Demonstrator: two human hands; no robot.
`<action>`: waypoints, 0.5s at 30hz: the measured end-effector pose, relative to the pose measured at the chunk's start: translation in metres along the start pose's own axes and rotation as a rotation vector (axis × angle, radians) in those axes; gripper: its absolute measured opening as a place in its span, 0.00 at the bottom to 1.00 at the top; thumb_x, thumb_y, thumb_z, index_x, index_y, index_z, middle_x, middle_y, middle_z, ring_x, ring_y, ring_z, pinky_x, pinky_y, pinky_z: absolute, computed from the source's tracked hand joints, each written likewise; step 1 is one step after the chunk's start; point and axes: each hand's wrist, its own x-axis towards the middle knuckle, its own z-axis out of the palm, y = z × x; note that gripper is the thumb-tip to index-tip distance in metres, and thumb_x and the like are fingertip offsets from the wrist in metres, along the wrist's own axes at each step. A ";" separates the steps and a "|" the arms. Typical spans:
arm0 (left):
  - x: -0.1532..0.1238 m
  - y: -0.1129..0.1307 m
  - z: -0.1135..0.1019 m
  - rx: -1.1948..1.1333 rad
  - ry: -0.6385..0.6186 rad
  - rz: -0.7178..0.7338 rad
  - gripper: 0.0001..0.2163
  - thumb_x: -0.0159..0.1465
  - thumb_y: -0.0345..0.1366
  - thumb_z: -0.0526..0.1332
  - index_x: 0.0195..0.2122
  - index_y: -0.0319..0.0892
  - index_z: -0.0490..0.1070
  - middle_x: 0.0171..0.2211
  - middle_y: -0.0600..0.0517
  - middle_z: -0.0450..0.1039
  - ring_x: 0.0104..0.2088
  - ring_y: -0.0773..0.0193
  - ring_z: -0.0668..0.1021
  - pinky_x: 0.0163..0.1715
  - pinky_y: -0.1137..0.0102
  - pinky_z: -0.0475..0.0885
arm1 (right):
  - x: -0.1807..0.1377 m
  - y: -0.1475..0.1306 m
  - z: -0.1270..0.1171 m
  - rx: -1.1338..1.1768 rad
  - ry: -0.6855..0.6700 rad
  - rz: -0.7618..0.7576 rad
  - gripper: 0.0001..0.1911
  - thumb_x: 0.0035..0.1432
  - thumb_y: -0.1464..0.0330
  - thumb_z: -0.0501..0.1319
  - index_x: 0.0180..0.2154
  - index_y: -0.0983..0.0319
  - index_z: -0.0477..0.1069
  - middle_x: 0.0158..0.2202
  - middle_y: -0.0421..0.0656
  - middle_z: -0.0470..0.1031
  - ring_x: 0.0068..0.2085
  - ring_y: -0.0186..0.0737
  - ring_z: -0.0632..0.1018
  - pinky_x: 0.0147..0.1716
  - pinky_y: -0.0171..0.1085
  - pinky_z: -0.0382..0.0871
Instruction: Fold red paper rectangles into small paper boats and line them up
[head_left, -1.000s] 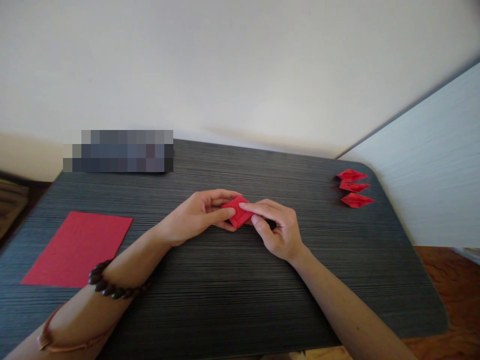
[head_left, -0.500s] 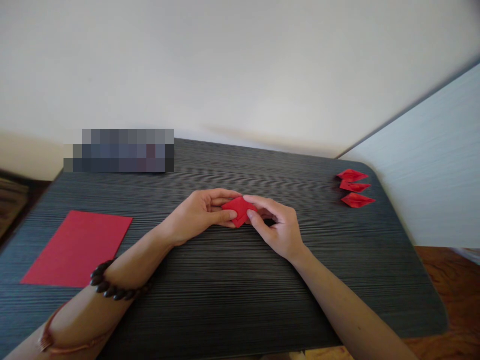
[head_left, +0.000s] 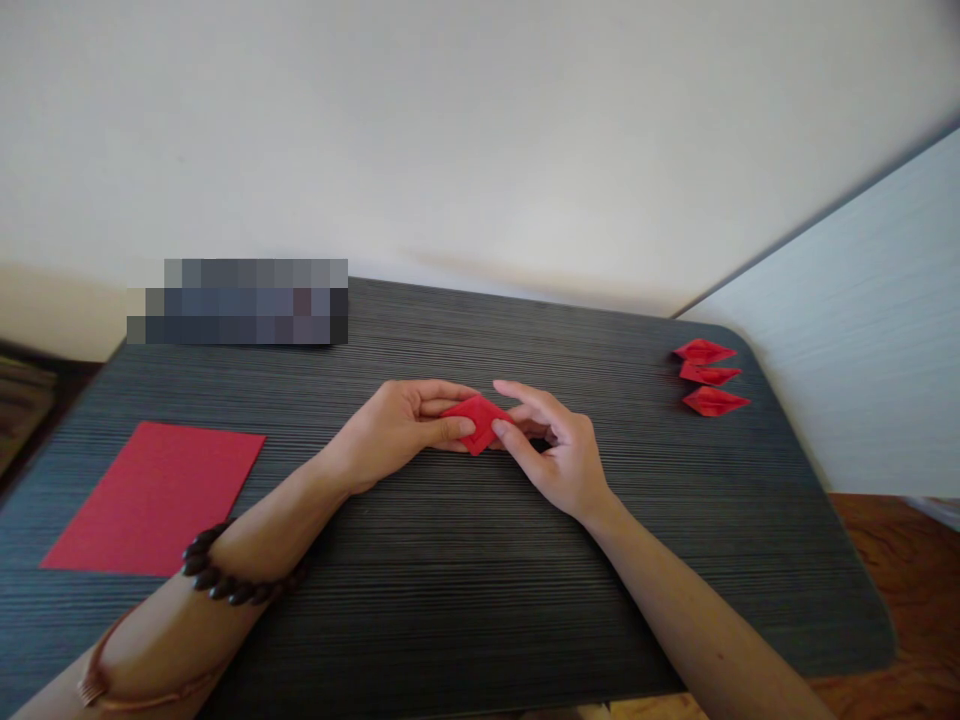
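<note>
A small folded piece of red paper [head_left: 475, 420] lies at the middle of the dark striped table [head_left: 450, 580]. My left hand [head_left: 397, 430] pinches its left side between thumb and fingers. On the paper's right edge my right hand [head_left: 555, 450] pinches with thumb and a lower finger, while its index finger is lifted and stretched out above the paper.
A flat red paper sheet [head_left: 154, 495] lies at the table's left. Three finished red folded shapes [head_left: 709, 375] sit in a row near the far right corner. A blurred dark object [head_left: 236, 300] rests at the back left. A pale wall panel stands to the right.
My right index finger has lifted off the top of the folded paper, and my right thumb has moved in to its right edge. My left hand has kept its hold.
</note>
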 end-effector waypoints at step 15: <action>-0.001 0.002 0.000 0.031 0.038 -0.003 0.17 0.55 0.34 0.67 0.46 0.38 0.73 0.38 0.48 0.80 0.38 0.60 0.81 0.42 0.68 0.77 | 0.001 -0.002 -0.004 -0.043 -0.008 0.038 0.17 0.58 0.67 0.60 0.51 0.55 0.69 0.36 0.39 0.81 0.33 0.37 0.82 0.35 0.36 0.78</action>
